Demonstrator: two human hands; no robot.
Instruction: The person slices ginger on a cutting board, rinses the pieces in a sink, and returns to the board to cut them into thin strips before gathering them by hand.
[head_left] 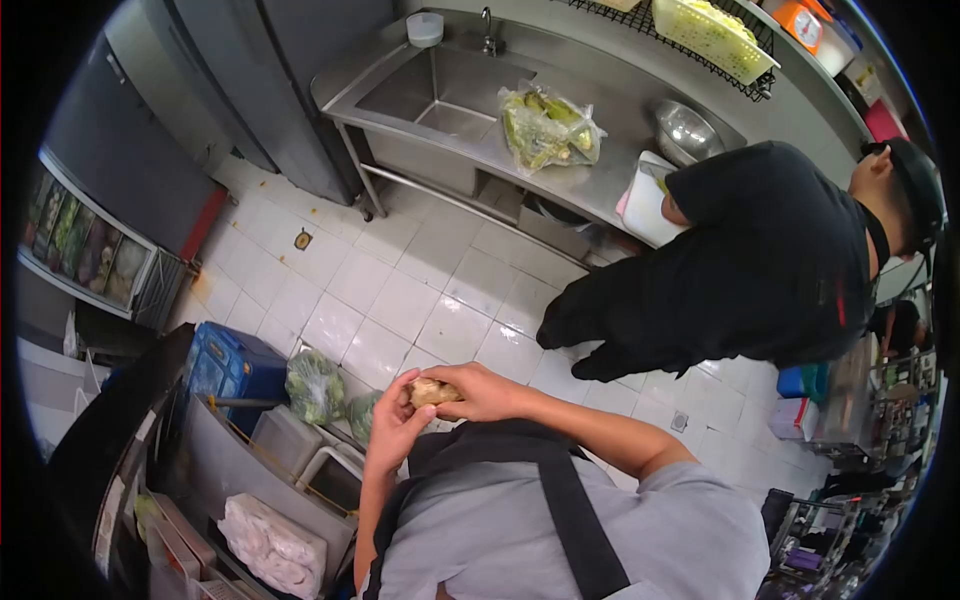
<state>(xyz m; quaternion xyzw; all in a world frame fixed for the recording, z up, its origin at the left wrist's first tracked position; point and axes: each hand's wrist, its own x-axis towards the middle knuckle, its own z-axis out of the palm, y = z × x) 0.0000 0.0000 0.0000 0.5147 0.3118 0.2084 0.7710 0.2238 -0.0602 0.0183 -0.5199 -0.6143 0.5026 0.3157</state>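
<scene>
A knobby tan root [432,392], perhaps ginger, is held in front of my waist, above the tiled floor. My left hand [396,420] curls its fingers around the near and left sides of it. From the right, my right hand [482,392] grips the same root, with fingers along its top and right side. The fingers cover part of its surface. Below and left of my hands, a clear bag of green vegetables [316,387] sits low by a blue container [228,365].
A person in black [760,260] stands at the steel sink counter [390,110], by a white cutting board [652,205]. On the counter are a bag of leafy corn-like vegetables [550,128] and a metal bowl [688,130]. A glass-fronted fridge [85,235] is left.
</scene>
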